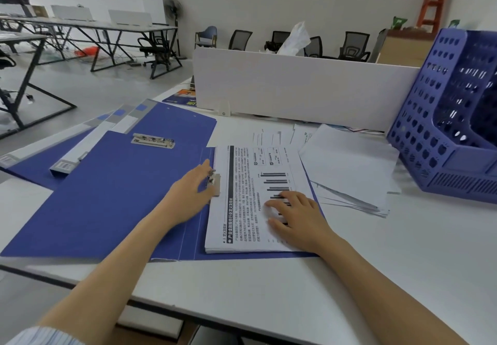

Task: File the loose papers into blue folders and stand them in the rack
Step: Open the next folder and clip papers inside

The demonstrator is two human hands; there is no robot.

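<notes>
Our left hand (191, 194) pinches the metal clip (215, 183) w/ thumb & fingers, right hand (294, 217) flat, fingers spread, on papers (242, 226) in open blue folder (107, 196) at desk's (376, 277) near edge.

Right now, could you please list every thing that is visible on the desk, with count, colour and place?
Open folder: one, blue, desk centre-left.
Printed stack: one, white, on the folder's right half.
Clip: one, metal, at the stack's left edge.
Other folders: at least two, blue, far left, partly covered.
Loose papers: several, white, right of the folder.
Rack: one, blue, far right.
Divider: one, white, behind.
Left hand: at the clip.
Right hand: flat on the stack.
</notes>
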